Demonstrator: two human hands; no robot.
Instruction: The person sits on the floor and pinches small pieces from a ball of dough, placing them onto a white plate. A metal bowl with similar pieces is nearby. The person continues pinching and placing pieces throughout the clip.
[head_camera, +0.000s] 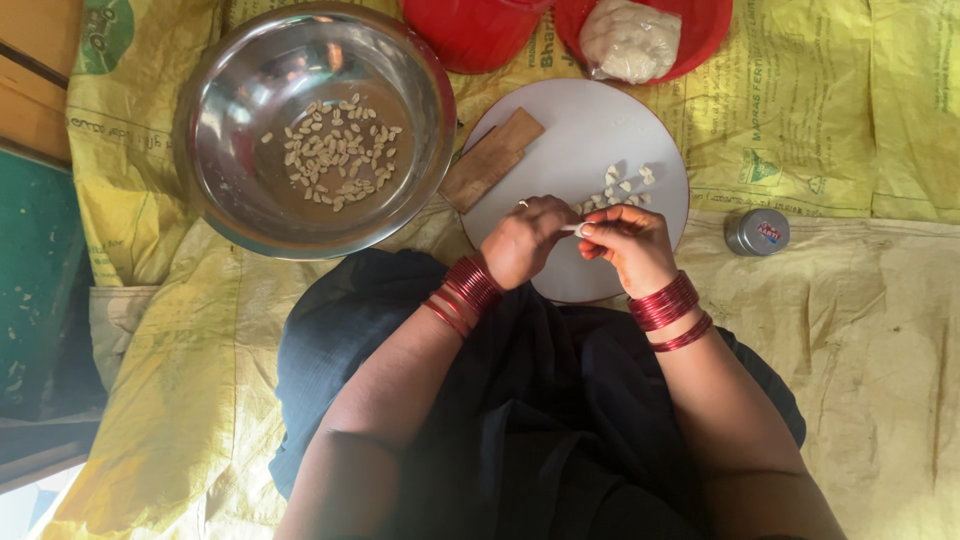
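At the far left a steel bowl (315, 130) sits on the yellow woven sacks (850, 330) that cover the floor, with a scatter of pale peeled kernels (335, 155) lying in its bottom. Just right of the bowl, a flat brown wooden piece (490, 160) lies slanted, half on the sacking and half on the rim of a round white board (570, 130). The left hand (525, 240) comes up from the lap with the forearm angled inward, red bangles at the wrist and a ring on one finger; it hovers over the near edge of the board, knuckles up and fingers curled tight, pinching one end of a small pale kernel (578, 230). The right hand (630, 245) meets it from the other side, wrist bent and also ringed with red bangles, its thumb and fingertips closed on the same kernel, so the piece is held between both hands just above the board. Beyond the fingers, a small heap of pale broken pieces (620, 185) rests on the board's surface. Above the board, at the top edge, two red dishes stand side by side, the right red dish (700, 30) holding a clear bag of white lumps (630, 40). Farthest right, a small round metal tin (757, 232) lies on the sacking, apart from the board.
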